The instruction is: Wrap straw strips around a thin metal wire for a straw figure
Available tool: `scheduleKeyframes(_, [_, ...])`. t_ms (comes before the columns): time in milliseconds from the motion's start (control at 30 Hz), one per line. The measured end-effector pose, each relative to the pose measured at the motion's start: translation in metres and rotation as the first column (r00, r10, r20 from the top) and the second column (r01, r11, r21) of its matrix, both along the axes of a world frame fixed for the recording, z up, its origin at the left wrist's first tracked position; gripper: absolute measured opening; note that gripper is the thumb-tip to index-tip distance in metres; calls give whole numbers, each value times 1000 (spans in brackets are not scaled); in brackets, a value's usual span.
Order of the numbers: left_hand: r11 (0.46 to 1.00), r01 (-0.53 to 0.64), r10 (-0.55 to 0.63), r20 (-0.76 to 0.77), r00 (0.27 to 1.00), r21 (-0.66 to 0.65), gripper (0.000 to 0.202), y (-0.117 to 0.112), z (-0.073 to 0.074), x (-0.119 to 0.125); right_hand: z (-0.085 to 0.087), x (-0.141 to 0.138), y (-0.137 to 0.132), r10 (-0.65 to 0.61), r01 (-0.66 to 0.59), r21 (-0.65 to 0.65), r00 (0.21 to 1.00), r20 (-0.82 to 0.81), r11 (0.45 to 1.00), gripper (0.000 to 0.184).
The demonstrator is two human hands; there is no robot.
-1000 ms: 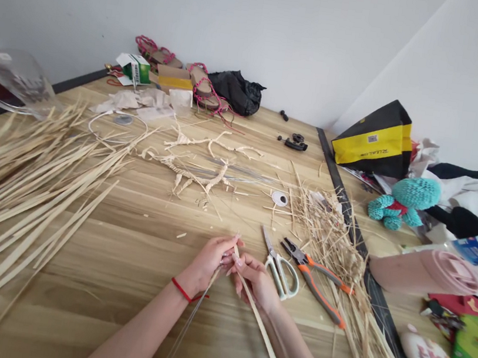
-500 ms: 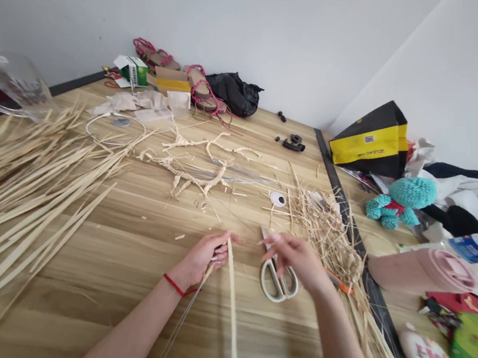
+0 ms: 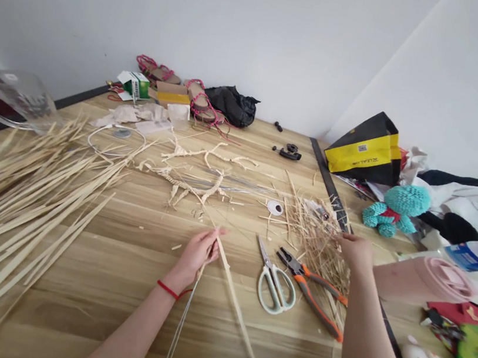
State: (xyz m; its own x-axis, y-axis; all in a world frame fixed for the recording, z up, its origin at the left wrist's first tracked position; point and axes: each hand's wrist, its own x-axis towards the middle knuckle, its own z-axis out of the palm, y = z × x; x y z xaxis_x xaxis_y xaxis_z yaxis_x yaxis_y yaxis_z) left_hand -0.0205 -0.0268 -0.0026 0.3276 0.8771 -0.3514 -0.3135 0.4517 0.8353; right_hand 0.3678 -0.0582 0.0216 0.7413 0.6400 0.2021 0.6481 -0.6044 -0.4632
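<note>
My left hand is closed around a bundle of thin metal wires partly wrapped in straw. A long pale straw strip slants from its fingertips toward the bottom edge. Over the straw pile at the right, my right hand has its fingers pinched on straw; the exact pieces are hard to make out. Between the hands lie scissors with white handles and pliers with orange-and-grey handles. Straw-wrapped branching wire figures rest beyond my left hand.
Long straw strips spread across the left of the table, near a clear pitcher. Sandals and a black plastic bag lie by the wall. A crocheted turquoise doll and a pink roll sit at right.
My right hand has moved from above the scissors to the straw pile at the right, uncovering the scissors and pliers. My left hand keeps its hold and appears slightly further left.
</note>
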Motion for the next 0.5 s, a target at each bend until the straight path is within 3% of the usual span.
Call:
scheduleKeyframes(100, [965,-66,129,-243,961,254,32,1,-6,0,18,-11,-8,-93,95,108,995,-26,990,43])
scheduleKeyframes(133, [936,-74,188,-310,932,345,29,1,-7,0,25,-18,-11,-121,130,212,991,-55,969,45])
scheduleKeyframes(200, [868,-79,296,-384,875,489,25,0,-9,0,41,-38,-18,-106,134,384,990,-94,914,46])
scheduleKeyframes(267, [807,-71,369,-408,835,586,23,0,-9,-1,54,-63,-23,-56,81,455,996,-69,887,43])
scheduleKeyframes(333, [753,-41,433,-448,782,657,22,0,-8,-2,62,-89,-27,91,-99,445,995,40,890,35])
scheduleKeyframes(400, [707,-6,488,-481,729,707,22,1,-6,-4,65,-111,-28,340,-371,380,929,147,848,26])
scheduleKeyframes(433, [693,-1,495,-475,728,721,23,2,-6,-5,65,-121,-28,458,-490,344,871,175,801,23])
scheduleKeyframes(500, [707,-31,439,-403,803,707,26,4,-5,-7,64,-136,-27,599,-632,295,774,204,716,20])
